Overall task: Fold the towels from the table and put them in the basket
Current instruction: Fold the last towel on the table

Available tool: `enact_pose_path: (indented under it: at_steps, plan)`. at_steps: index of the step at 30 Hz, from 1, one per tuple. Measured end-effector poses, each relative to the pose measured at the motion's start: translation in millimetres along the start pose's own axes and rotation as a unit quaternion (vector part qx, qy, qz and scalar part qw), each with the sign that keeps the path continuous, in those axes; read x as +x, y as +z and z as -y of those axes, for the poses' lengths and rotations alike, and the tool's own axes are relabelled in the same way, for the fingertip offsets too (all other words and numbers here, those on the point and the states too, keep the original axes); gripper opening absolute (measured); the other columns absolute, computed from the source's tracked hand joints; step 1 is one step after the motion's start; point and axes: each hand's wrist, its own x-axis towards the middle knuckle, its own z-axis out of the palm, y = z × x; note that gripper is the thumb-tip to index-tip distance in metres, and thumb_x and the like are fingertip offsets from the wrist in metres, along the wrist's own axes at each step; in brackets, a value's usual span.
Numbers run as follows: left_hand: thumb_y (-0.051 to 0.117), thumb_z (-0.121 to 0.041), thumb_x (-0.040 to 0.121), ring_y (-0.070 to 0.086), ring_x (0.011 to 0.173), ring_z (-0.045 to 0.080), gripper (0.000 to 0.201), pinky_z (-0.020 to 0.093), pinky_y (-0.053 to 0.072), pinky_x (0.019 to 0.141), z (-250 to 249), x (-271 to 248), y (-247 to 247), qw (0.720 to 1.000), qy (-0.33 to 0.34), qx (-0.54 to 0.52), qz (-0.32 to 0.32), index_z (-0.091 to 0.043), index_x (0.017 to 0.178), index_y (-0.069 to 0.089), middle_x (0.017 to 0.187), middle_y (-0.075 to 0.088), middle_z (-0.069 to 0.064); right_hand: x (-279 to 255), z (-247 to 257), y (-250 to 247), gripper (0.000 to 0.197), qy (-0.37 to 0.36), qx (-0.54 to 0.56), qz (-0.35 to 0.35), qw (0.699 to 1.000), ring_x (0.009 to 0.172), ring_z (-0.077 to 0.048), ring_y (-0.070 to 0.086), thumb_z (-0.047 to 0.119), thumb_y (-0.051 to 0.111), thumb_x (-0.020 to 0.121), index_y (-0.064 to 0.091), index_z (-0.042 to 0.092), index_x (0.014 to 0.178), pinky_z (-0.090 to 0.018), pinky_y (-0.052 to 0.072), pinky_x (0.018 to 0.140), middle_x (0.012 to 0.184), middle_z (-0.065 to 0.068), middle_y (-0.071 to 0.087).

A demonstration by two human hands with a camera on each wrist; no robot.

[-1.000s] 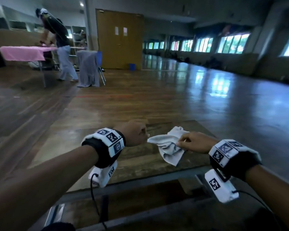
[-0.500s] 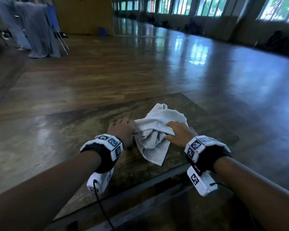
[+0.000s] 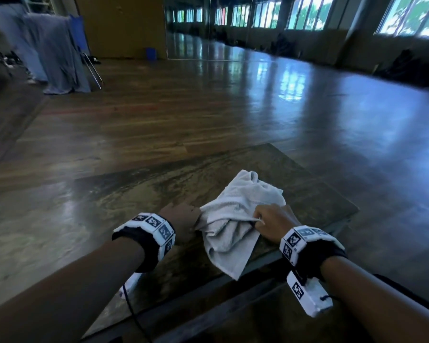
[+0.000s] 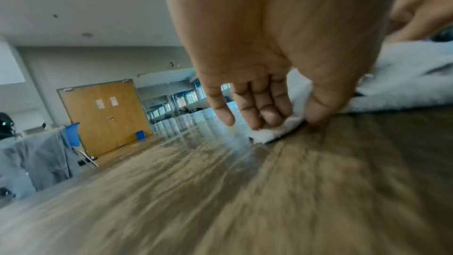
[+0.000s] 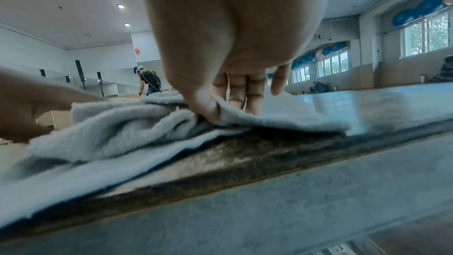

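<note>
Near the table (image 3: pixel 159 184) front edge, both hands pinching rumpled towel (image 3: pixel 235 219), corner overhanging, open tabletop beyond.

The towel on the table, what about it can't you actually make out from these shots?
- Head view: the left hand hides its own fingers' hold on the towel.
- Right wrist view: the right hand covers the towel's middle; its left end is cut off.
- Basket: in no view.
- Fold count: crumpled layers hide it.
</note>
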Motion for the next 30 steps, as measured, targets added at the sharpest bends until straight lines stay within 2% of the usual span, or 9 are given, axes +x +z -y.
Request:
enact_pose_path:
  at_steps: [3,5,10,13,17,20,23,27,30]
  plan:
    - [0.044,-0.028,0.092,0.046,0.120,0.027,0.032,0.039,0.037,0.098,-6.7,-26.9,18.1,0.999,-0.045,0.004,0.007,-0.015,0.121,0.043,0.132,0.047,0.007,-20.3,2.1,-20.9,0.014,-0.008,0.039,0.002,0.999,0.091,-0.025,0.058,0.029,0.052,0.083,0.054,0.017,0.076,-0.033,0.038,0.080,0.091,-0.002,0.064]
    - [0.042,-0.027,0.093,0.044,0.123,0.028,0.035,0.040,0.034,0.101,-12.5,-45.6,20.9,0.998,-0.054,0.030,0.021,-0.014,0.125,0.041,0.135,0.047,0.007,-36.7,7.5,-38.8,0.012,-0.034,0.029,0.003,0.999,0.091,-0.026,0.058,0.028,0.050,0.084,0.054,0.018,0.078,-0.030,0.036,0.075,0.093,-0.004,0.064]
    - [0.039,-0.035,0.093,0.048,0.118,0.027,0.034,0.039,0.034,0.097,-12.8,-100.0,-17.6,0.994,-0.071,0.056,-0.067,-0.016,0.120,0.043,0.129,0.051,0.006,-76.4,21.4,-94.0,0.014,-0.073,0.050,0.001,0.996,0.091,-0.027,0.061,0.021,0.047,0.085,0.056,0.024,0.095,-0.034,0.049,0.079,0.103,-0.006,0.066]
    - [0.041,-0.028,0.093,0.058,0.098,0.032,0.029,0.038,0.045,0.079,4.3,-138.3,-78.0,0.988,-0.099,0.020,-0.117,-0.012,0.117,0.041,0.112,0.059,0.013,-96.3,34.7,-138.7,0.010,-0.094,0.070,-0.048,0.992,0.093,-0.025,0.062,0.018,0.052,0.087,0.059,0.022,0.093,-0.037,0.050,0.083,0.101,-0.007,0.067]
    - [0.043,-0.021,0.092,0.058,0.087,0.033,0.024,0.032,0.035,0.067,24.5,-200.0,-159.8,0.965,-0.116,-0.017,-0.236,-0.010,0.114,0.043,0.098,0.060,0.014,-122.7,54.1,-204.4,0.004,-0.134,0.099,-0.141,0.976,0.085,-0.020,0.056,0.014,0.059,0.088,0.063,0.012,0.089,-0.022,0.030,0.061,0.089,-0.005,0.064]
    - [0.044,-0.022,0.092,0.049,0.065,0.023,0.006,0.031,0.035,0.062,29.9,-253.0,-208.2,0.939,-0.123,-0.020,-0.321,-0.027,0.091,0.041,0.074,0.051,-0.002,-145.9,65.5,-254.7,0.009,-0.146,0.102,-0.200,0.964,0.078,-0.017,0.053,0.019,0.059,0.089,0.057,0.020,0.081,-0.017,0.036,0.058,0.080,0.002,0.059]
    - [0.042,-0.016,0.094,0.059,0.084,0.031,0.016,0.037,0.046,0.074,39.1,-300.1,-248.3,0.927,-0.130,-0.024,-0.351,-0.010,0.107,0.051,0.094,0.060,0.013,-169.0,77.9,-299.1,0.006,-0.156,0.099,-0.244,0.952,0.080,-0.020,0.059,0.019,0.057,0.091,0.061,0.020,0.087,-0.032,0.045,0.071,0.085,-0.002,0.064]
    - [0.044,-0.010,0.094,0.061,0.080,0.032,0.015,0.033,0.042,0.066,46.6,-363.6,-298.5,0.905,-0.129,0.044,-0.403,-0.004,0.087,0.057,0.088,0.064,0.019,-196.3,96.8,-350.4,0.005,-0.192,0.112,-0.302,0.927,0.078,-0.018,0.059,0.018,0.058,0.090,0.063,0.017,0.090,-0.030,0.042,0.069,0.083,0.000,0.064]
    - [0.052,-0.019,0.092,0.062,0.081,0.028,0.020,0.032,0.046,0.070,44.5,-411.4,-336.3,0.878,-0.136,0.057,-0.456,-0.003,0.091,0.065,0.089,0.068,0.015,-217.4,108.4,-386.1,0.010,-0.212,0.155,-0.334,0.905,0.063,-0.020,0.060,0.015,0.062,0.088,0.061,0.020,0.080,-0.031,0.048,0.063,0.070,0.001,0.063]
